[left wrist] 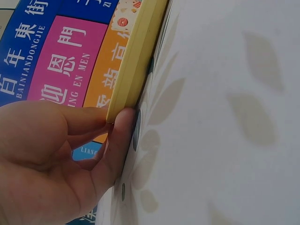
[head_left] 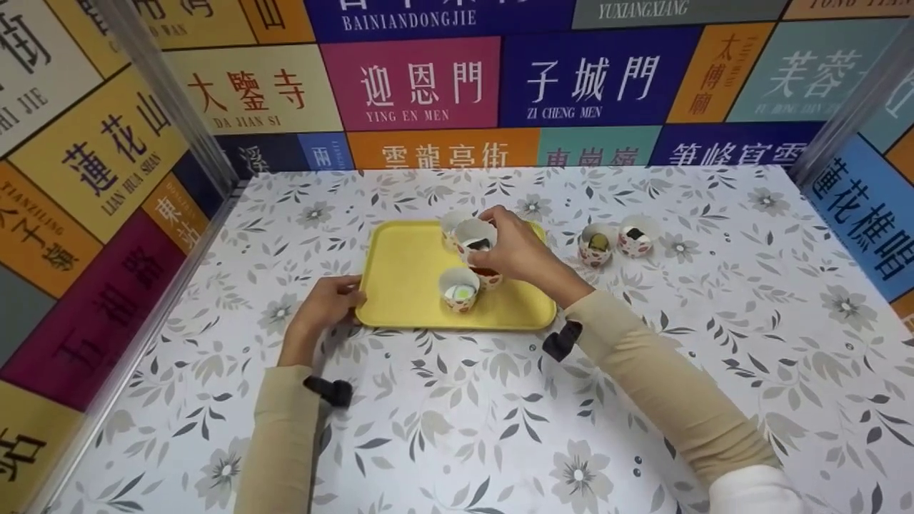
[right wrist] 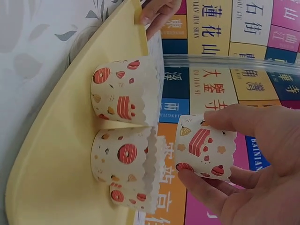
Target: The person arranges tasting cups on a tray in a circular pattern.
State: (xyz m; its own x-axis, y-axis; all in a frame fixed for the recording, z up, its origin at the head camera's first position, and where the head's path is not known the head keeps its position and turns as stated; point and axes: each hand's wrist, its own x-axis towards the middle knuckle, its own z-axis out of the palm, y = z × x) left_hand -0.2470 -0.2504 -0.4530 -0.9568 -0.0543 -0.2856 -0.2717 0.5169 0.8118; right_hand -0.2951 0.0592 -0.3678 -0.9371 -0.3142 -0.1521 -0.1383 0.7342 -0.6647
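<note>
A yellow tray point(head_left: 400, 275) lies on the table, and my left hand point(head_left: 328, 303) grips its left edge near the front corner. In the left wrist view the left fingers point(left wrist: 123, 124) meet the tray rim point(left wrist: 140, 56). My right hand point(head_left: 521, 250) holds a paper baking cup point(right wrist: 204, 150) with red cake prints between thumb and fingers, above the tray. Something dark and white shows inside it. On the tray stand a front cup point(head_left: 459, 291) with a white-and-green piece, a partly hidden cup point(head_left: 490, 278) beside it, and a back cup point(head_left: 450, 227).
Right of the tray, two more paper cups stand on the floral tablecloth point(head_left: 443, 407): one cup point(head_left: 594, 246) with an olive-green piece, another cup point(head_left: 635, 239) with a black-and-white piece. Panels with colourful sign prints point(head_left: 410, 82) close off the back and sides.
</note>
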